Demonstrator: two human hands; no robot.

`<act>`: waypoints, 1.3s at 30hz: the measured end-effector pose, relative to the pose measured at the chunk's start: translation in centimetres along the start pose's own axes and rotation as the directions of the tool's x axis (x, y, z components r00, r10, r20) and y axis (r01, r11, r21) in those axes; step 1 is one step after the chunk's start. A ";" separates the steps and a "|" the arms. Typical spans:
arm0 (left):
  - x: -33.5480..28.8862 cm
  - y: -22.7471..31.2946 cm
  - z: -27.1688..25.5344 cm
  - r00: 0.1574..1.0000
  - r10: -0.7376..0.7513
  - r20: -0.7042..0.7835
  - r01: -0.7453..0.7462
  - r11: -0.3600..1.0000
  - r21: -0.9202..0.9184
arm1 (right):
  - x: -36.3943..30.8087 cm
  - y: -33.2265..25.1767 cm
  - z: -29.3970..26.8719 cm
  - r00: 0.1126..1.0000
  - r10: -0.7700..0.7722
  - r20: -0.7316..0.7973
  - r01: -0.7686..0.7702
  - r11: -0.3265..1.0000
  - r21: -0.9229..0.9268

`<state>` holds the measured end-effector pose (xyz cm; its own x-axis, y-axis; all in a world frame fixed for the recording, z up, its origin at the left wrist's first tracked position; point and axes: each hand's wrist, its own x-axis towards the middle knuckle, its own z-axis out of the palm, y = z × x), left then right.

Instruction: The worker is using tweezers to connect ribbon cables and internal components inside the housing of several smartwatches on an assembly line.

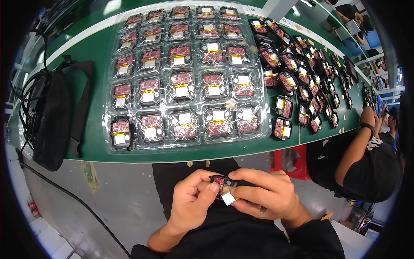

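Note:
In front of my body, off the table's near edge, I hold a small black device housing with a red circuit board in it. My left hand is closed on its left side, the thumb lying over the board. My right hand grips the opposite side, fingertips along the top and right edges. A white square piece with a bit of yellow by it sticks out at the housing's lower end, beside the right fingertips. The right thumb is mostly hidden.
A clear plastic tray with rows of similar devices lies on the green table. Loose devices are heaped to its right. A black bag and cables stand left. A co-worker sits at the right by a red stool.

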<state>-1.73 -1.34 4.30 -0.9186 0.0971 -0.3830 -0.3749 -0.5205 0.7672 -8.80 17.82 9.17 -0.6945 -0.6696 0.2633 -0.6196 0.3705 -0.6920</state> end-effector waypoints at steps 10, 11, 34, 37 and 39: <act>-0.9 0.2 -0.5 0.988 0.117 0.097 -0.107 0.988 -0.108 | 2.2 -2.5 -2.4 0.986 -0.150 0.076 0.159 0.978 -0.133; -1.6 0.3 -0.3 0.991 0.063 0.117 -0.035 0.972 -0.230 | 3.0 -2.7 -3.0 0.976 -0.213 0.052 0.217 0.971 -0.101; 2.5 -9.3 -4.0 0.960 0.026 0.280 -0.073 0.985 0.159 | 44.9 -14.8 -15.6 0.656 -0.644 -0.394 0.256 0.680 -0.687; 2.1 -7.9 -4.4 0.947 0.096 0.308 -0.148 0.977 0.152 | 35.6 -13.4 -11.1 0.763 -0.574 -0.297 0.362 0.760 -0.540; 1.0 -6.3 -4.2 0.942 0.138 0.307 -0.193 0.969 0.157 | 28.4 -11.1 -8.7 0.798 -0.564 -0.212 0.381 0.745 -0.548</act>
<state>0.25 -1.53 -3.04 -0.9553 0.2795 -0.0968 -0.2051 -0.3901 0.8976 -24.80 0.33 30.18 -0.2819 -0.6069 0.7431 -0.9266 0.3732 -0.0468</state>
